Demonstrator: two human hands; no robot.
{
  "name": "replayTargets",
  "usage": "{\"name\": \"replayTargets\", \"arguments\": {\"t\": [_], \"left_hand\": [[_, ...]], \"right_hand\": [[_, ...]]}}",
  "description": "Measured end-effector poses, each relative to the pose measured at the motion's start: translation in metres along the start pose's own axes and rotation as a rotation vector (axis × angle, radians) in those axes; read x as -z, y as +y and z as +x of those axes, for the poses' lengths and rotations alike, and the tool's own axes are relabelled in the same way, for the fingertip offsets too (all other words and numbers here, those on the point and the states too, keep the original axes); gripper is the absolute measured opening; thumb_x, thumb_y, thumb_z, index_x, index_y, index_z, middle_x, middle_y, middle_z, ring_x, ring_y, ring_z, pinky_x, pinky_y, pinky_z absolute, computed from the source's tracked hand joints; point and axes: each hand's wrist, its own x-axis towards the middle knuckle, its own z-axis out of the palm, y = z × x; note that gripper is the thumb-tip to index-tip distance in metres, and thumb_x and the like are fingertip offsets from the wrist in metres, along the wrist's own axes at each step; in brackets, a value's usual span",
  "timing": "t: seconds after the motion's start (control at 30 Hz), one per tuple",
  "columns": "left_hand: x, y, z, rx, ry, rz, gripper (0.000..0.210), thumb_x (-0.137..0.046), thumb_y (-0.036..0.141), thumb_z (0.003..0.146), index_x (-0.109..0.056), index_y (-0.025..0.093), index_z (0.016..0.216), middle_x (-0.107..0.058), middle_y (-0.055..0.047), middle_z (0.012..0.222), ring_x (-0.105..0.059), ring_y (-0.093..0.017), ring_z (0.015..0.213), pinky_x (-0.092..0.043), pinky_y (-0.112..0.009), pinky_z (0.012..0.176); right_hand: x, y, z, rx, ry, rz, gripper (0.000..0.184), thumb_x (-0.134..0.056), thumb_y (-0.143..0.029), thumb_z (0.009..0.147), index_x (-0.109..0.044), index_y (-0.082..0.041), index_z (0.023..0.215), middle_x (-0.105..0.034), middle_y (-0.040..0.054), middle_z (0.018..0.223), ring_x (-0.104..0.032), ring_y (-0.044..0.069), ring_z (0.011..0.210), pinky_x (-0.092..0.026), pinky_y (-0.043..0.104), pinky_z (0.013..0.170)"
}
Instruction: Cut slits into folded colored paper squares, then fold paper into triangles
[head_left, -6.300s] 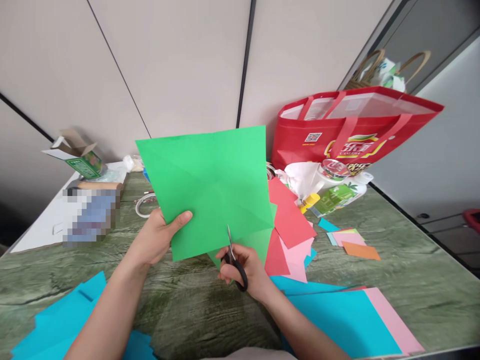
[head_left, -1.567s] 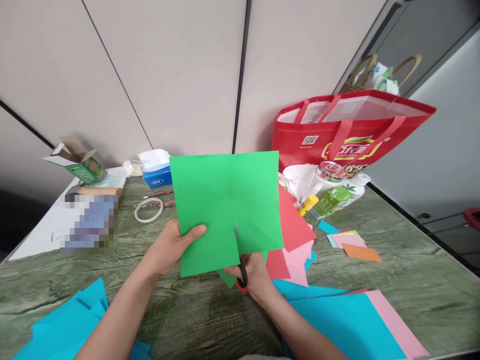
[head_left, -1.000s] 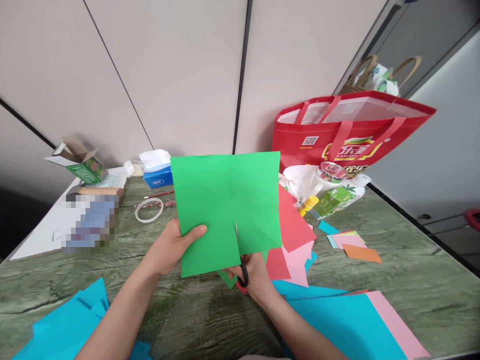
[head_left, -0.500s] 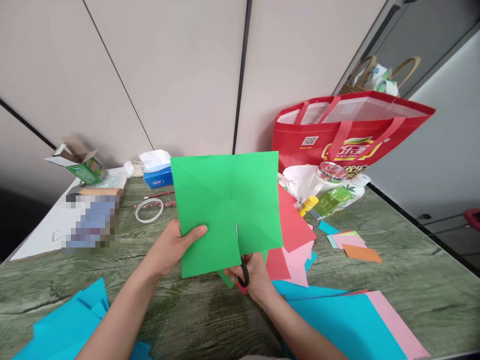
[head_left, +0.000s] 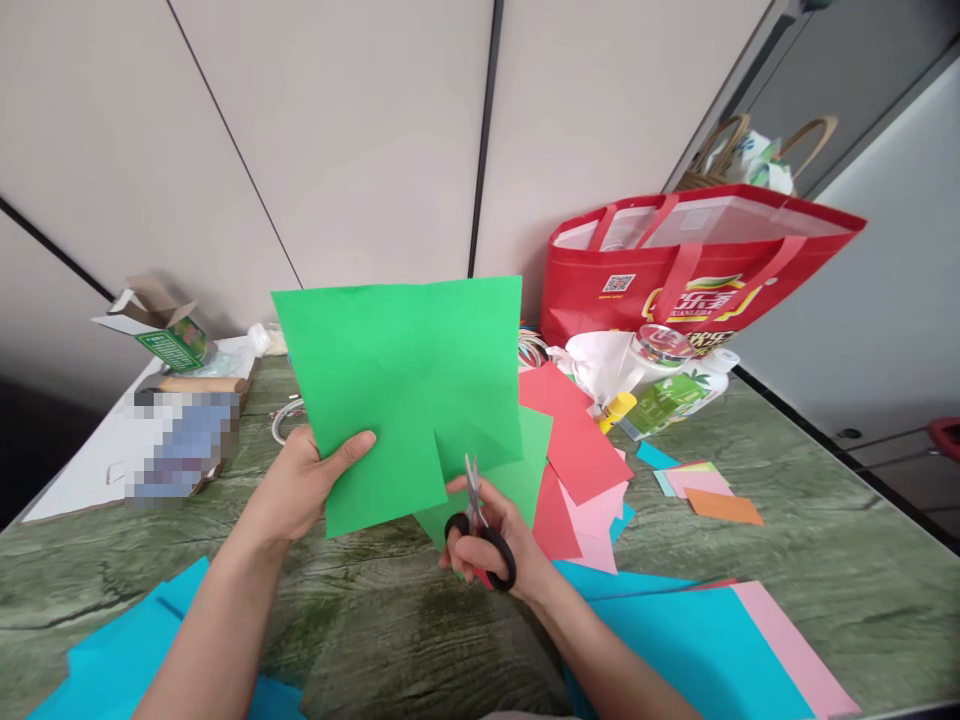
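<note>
A green sheet of paper [head_left: 397, 380] is held up by my left hand [head_left: 300, 485], thumb in front and the other fingers hidden behind it. A slit runs up from its lower edge near the middle, and the two flaps stand slightly apart. My right hand [head_left: 495, 540] grips black-handled scissors [head_left: 473, 490], fingers through the loops, blades pointing up and slightly parted. The blades are just right of the slit, in front of the paper's lower edge. Behind them on the table lies another green sheet [head_left: 529, 470].
Red paper [head_left: 585, 430] and pink paper [head_left: 600, 520] lie right of centre. Blue sheets [head_left: 690, 640] are at the front right, more blue paper [head_left: 112, 650] at front left. A red bag [head_left: 600, 290], a yellow glue stick [head_left: 617, 411] and a tape roll [head_left: 281, 420] stand or lie farther back.
The scissors have come out of the slit, and their blades now show in front. My left hand has moved the green sheet left and nearer, uncovering the green sheet behind.
</note>
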Motion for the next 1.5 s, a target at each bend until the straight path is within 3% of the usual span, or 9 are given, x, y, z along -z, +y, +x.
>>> {"name": "replayTargets", "arguments": {"t": [0.13,0.33,0.57,0.7,0.87,1.0,1.5], "left_hand": [[-0.002,0.0,-0.001,0.012,-0.052,0.027,0.04,-0.072,0.036,0.064,-0.065,0.019,0.099,-0.068,-0.007,0.107,-0.061,-0.031,0.098,-0.054,-0.042,0.08],[-0.007,0.0,-0.003,0.045,-0.083,0.017,0.041,-0.072,0.037,0.064,-0.064,0.019,0.099,-0.067,-0.007,0.109,-0.061,-0.031,0.098,-0.055,-0.041,0.078],[-0.011,-0.004,-0.003,0.079,-0.132,-0.015,0.045,-0.072,0.035,0.064,-0.062,0.018,0.105,-0.067,-0.008,0.109,-0.063,-0.03,0.095,-0.055,-0.04,0.077],[-0.016,-0.011,-0.002,0.103,-0.23,0.022,0.044,-0.068,0.034,0.07,-0.06,0.018,0.11,-0.067,-0.007,0.108,-0.064,-0.028,0.093,-0.055,-0.04,0.076],[-0.024,-0.017,-0.003,0.102,-0.262,0.102,0.046,-0.066,0.037,0.071,-0.059,0.018,0.113,-0.068,-0.007,0.108,-0.064,-0.027,0.093,-0.054,-0.038,0.077],[-0.027,-0.018,-0.004,0.109,-0.272,0.124,0.045,-0.065,0.038,0.071,-0.06,0.019,0.112,-0.069,-0.006,0.106,-0.063,-0.027,0.093,-0.053,-0.039,0.078],[-0.028,-0.018,-0.002,0.109,-0.272,0.146,0.039,-0.065,0.04,0.071,-0.064,0.017,0.104,-0.068,-0.007,0.108,-0.063,-0.027,0.094,-0.053,-0.038,0.079]], "right_hand": [[0.001,-0.003,0.001,-0.081,-0.085,-0.04,0.078,-0.072,-0.039,0.066,-0.03,-0.023,0.129,-0.062,-0.0038,0.061,-0.052,0.008,0.044,-0.04,0.021,0.047],[-0.002,-0.004,0.003,-0.054,-0.063,-0.046,0.079,-0.072,-0.039,0.066,-0.031,-0.022,0.131,-0.062,-0.0009,0.068,-0.056,0.012,0.057,-0.042,0.024,0.055],[-0.003,-0.003,0.003,0.028,0.035,-0.093,0.075,-0.073,-0.035,0.066,-0.034,-0.024,0.129,-0.063,-0.001,0.069,-0.059,0.015,0.06,-0.044,0.025,0.056],[-0.005,-0.005,0.006,0.13,0.09,-0.108,0.076,-0.077,-0.041,0.057,-0.041,-0.025,0.122,-0.067,0.0045,0.088,-0.063,0.022,0.081,-0.049,0.032,0.07],[-0.005,-0.007,0.01,0.16,0.218,-0.136,0.056,-0.077,-0.044,0.055,-0.059,-0.021,0.103,-0.068,0.0079,0.096,-0.059,0.028,0.099,-0.047,0.038,0.084],[-0.005,-0.007,0.011,0.148,0.281,-0.16,0.045,-0.078,-0.041,0.055,-0.064,-0.022,0.093,-0.069,0.0065,0.097,-0.059,0.028,0.1,-0.045,0.04,0.088],[-0.008,-0.01,0.011,0.142,0.304,-0.13,0.044,-0.08,-0.038,0.052,-0.064,-0.022,0.09,-0.069,0.0067,0.095,-0.058,0.029,0.1,-0.045,0.041,0.087]]}}
